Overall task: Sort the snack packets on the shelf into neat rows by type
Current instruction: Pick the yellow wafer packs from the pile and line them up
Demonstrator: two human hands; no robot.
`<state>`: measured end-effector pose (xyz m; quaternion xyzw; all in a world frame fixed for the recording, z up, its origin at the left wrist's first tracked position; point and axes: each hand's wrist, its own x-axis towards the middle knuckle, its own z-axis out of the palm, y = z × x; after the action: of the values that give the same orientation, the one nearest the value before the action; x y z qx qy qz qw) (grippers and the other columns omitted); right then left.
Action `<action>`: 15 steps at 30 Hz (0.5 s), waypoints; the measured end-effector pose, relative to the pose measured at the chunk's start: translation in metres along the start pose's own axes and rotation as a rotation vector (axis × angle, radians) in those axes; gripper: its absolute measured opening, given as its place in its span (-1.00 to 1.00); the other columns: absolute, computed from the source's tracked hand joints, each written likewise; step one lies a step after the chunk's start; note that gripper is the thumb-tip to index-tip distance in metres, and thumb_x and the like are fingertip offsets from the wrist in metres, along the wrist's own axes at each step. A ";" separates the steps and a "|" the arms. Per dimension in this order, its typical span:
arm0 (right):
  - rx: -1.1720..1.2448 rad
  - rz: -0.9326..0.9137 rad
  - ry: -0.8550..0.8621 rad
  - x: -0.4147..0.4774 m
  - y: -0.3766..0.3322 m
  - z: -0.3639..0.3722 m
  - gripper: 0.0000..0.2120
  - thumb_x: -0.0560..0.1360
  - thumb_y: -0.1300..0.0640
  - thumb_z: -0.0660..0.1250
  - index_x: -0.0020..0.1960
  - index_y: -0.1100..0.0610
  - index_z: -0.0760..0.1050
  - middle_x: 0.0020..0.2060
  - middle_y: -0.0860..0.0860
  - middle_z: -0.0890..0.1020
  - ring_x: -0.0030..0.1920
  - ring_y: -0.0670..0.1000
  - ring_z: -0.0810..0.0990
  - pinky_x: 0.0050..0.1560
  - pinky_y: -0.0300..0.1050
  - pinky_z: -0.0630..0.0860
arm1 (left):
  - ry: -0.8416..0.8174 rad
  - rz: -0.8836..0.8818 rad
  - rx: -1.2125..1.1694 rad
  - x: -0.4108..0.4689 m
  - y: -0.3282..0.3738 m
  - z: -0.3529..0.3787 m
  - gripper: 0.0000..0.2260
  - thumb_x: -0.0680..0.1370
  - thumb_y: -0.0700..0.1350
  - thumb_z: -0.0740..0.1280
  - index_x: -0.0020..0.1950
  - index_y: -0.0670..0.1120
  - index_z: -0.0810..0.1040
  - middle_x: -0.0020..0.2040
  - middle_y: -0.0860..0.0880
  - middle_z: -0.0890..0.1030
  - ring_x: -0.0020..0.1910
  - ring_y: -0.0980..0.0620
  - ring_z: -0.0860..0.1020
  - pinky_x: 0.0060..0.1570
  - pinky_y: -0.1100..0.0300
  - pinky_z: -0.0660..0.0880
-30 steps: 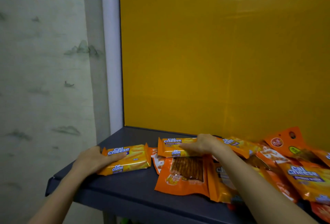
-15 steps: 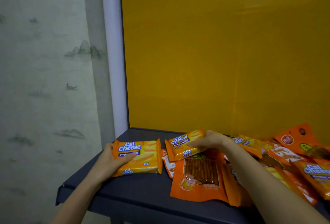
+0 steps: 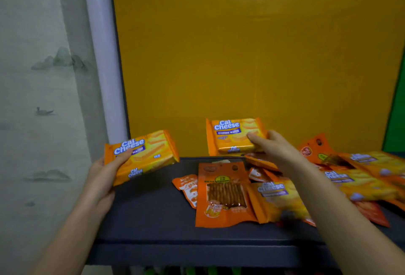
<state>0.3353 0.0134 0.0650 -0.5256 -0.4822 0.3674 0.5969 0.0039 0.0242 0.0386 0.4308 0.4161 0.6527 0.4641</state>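
The yellow panel point(image 3: 252, 55) rises behind the dark shelf point(image 3: 149, 215). A loose heap of orange packets point(image 3: 359, 184) covers the shelf's right half, with a stick-snack pouch point(image 3: 223, 195) near the shelf's middle. Above the shelf's left end, the left hand point(image 3: 103, 178) has its fingers point(image 3: 123, 157) clamped on the left wafer pack point(image 3: 149, 154). Above the shelf's back edge, the right hand point(image 3: 274, 149) has its fingers clamped on the right wafer pack point(image 3: 232, 136).

A shop-style display shelf point(image 3: 153, 209) — yellow back panel point(image 3: 241, 55), loose snack packets point(image 3: 225, 195) — beside ink-landscape wallpaper point(image 3: 32, 99)
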 end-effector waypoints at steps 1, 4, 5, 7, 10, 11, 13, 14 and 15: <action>0.046 -0.021 0.019 -0.012 -0.004 -0.012 -0.81 0.52 0.16 0.30 0.06 0.21 0.36 -0.14 0.12 0.55 -0.31 0.00 0.57 -0.43 -0.21 0.59 | -0.039 -0.013 -0.017 -0.003 0.002 0.011 -0.87 0.51 -0.16 0.33 0.05 -0.07 0.52 -0.45 0.09 0.67 -0.50 0.19 0.61 -0.48 0.35 0.56; 0.070 -0.043 0.120 -0.048 -0.011 -0.052 -0.78 0.54 0.14 0.28 0.11 0.22 0.34 -0.18 0.08 0.57 -0.43 -0.08 0.62 -0.46 -0.27 0.56 | -0.154 -0.032 -0.035 -0.013 0.002 0.052 -0.93 0.51 -0.15 0.33 -0.02 -0.06 0.53 -0.45 0.10 0.66 -0.50 0.20 0.61 -0.48 0.35 0.55; 0.062 -0.043 0.161 -0.059 -0.012 -0.066 -0.78 0.54 0.15 0.28 0.11 0.22 0.34 -0.19 0.07 0.57 -0.44 -0.09 0.62 -0.46 -0.29 0.56 | -0.194 -0.040 -0.034 -0.019 0.000 0.067 -0.94 0.50 -0.15 0.33 -0.04 -0.05 0.53 -0.45 0.10 0.67 -0.49 0.20 0.62 -0.48 0.34 0.55; 0.043 -0.041 0.231 -0.080 -0.012 -0.096 -0.78 0.53 0.16 0.28 0.12 0.21 0.34 -0.16 0.08 0.57 -0.44 -0.13 0.63 -0.47 -0.34 0.55 | -0.275 -0.057 -0.032 -0.032 -0.004 0.098 -0.95 0.50 -0.13 0.35 -0.05 -0.05 0.54 -0.44 0.09 0.67 -0.49 0.18 0.62 -0.51 0.32 0.55; 0.043 -0.013 0.333 -0.109 -0.011 -0.140 -0.76 0.53 0.17 0.29 0.14 0.20 0.34 -0.03 0.14 0.55 -0.30 -0.06 0.59 -0.45 -0.34 0.57 | -0.370 -0.101 -0.016 -0.054 -0.014 0.143 -0.83 0.48 -0.12 0.37 0.06 -0.08 0.54 -0.36 0.00 0.68 -0.49 0.12 0.63 -0.53 0.28 0.54; 0.046 -0.001 0.356 -0.118 -0.010 -0.155 -0.77 0.53 0.17 0.28 0.14 0.20 0.34 0.00 0.15 0.54 -0.29 -0.06 0.58 -0.44 -0.34 0.57 | -0.393 -0.107 -0.011 -0.063 -0.017 0.157 -0.79 0.48 -0.12 0.37 0.10 -0.10 0.53 -0.29 -0.04 0.68 -0.48 0.11 0.63 -0.52 0.28 0.55; 0.028 0.025 0.399 -0.137 -0.009 -0.184 -0.75 0.53 0.16 0.28 0.16 0.21 0.34 0.03 0.16 0.53 -0.26 -0.05 0.58 -0.43 -0.34 0.58 | -0.447 -0.119 0.005 -0.079 -0.025 0.187 -0.72 0.49 -0.12 0.37 0.18 -0.14 0.52 -0.17 -0.09 0.65 -0.43 0.08 0.64 -0.45 0.25 0.58; 0.018 0.032 0.419 -0.146 -0.009 -0.199 -0.73 0.54 0.16 0.28 0.18 0.23 0.34 0.04 0.16 0.54 -0.22 -0.04 0.58 -0.42 -0.34 0.58 | -0.475 -0.129 0.013 -0.087 -0.029 0.202 -0.70 0.49 -0.12 0.37 0.20 -0.15 0.51 -0.14 -0.09 0.64 -0.41 0.07 0.64 -0.38 0.22 0.59; 0.013 0.035 0.440 -0.155 -0.008 -0.214 -0.71 0.54 0.16 0.27 0.20 0.24 0.34 0.04 0.16 0.54 -0.20 -0.03 0.57 -0.42 -0.34 0.59 | -0.501 -0.142 0.011 -0.098 -0.033 0.217 -0.69 0.49 -0.12 0.36 0.21 -0.15 0.51 -0.14 -0.09 0.64 -0.37 0.04 0.64 -0.31 0.18 0.58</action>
<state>0.4991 -0.1930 0.0475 -0.5977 -0.3285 0.2572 0.6846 0.2374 -0.0316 0.0513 0.5511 0.3209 0.4891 0.5951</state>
